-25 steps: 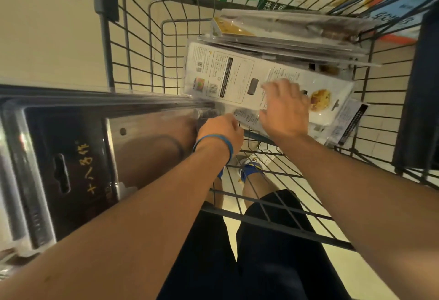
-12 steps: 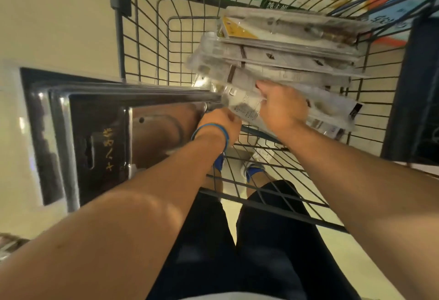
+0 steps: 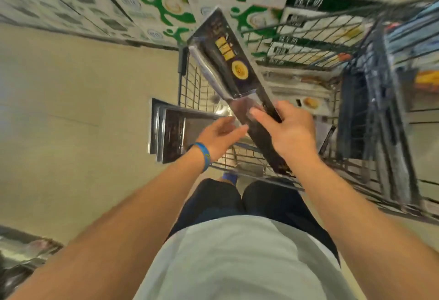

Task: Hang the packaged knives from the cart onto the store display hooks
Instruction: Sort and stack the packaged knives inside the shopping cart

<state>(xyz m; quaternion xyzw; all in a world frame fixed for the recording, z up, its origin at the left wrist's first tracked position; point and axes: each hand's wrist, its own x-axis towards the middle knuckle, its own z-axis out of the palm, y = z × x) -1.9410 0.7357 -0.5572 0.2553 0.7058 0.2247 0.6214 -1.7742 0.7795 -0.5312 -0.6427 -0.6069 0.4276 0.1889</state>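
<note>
Pick-up step, nearly done. Grips one dark pack point(image 3: 228, 62) with the right grip point(image 3: 288, 131), fingers curled round its lower half, and holds it tilted above the cart point(image 3: 370, 100). Holds the left grip point(image 3: 219, 138) straight-fingered just beside the pack's edge, perhaps touching it; too blurred to say. Leaves more packs point(image 3: 301, 86) in the cart. Next, probably: turn to the hooks, not in view, steady with both grips, find the hang hole, thread it on.

Black knife package point(image 3: 234, 71) with yellow labels, blue wristband point(image 3: 204, 156), green-and-white cartons point(image 3: 166, 2)
</note>
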